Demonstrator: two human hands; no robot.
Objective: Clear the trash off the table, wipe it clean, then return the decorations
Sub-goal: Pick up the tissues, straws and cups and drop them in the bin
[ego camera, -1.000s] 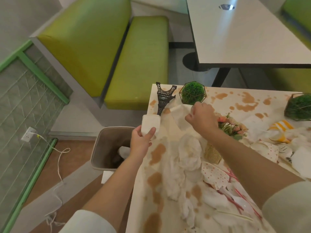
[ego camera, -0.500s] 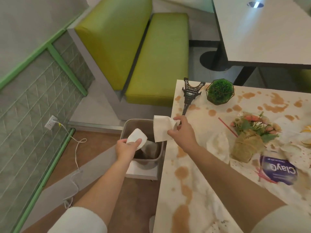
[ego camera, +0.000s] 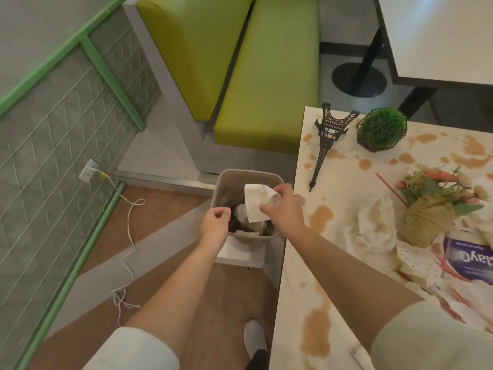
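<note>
— What's over the bin [ego camera: 221,180]?
— Both hands. The left hand [ego camera: 214,225] hovers at its near left rim, fingers loosely curled, holding nothing. The right hand [ego camera: 282,209] pinches a white napkin [ego camera: 254,205] above the opening.

— And on the table [ego camera: 293,268] to the right?
— Brown stains, a toppled tower model [ego camera: 326,137], a green ball plant [ego camera: 381,129], crumpled tissues [ego camera: 373,231], a small bouquet [ego camera: 426,206].

— Any writing?
— A purple packet [ego camera: 469,259] at the right edge, upside down; it seems to read "Clayo", partly cut off.

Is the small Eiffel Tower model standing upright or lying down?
Lying down. The Eiffel Tower model lies flat on the stained table, tip toward the person.
</note>
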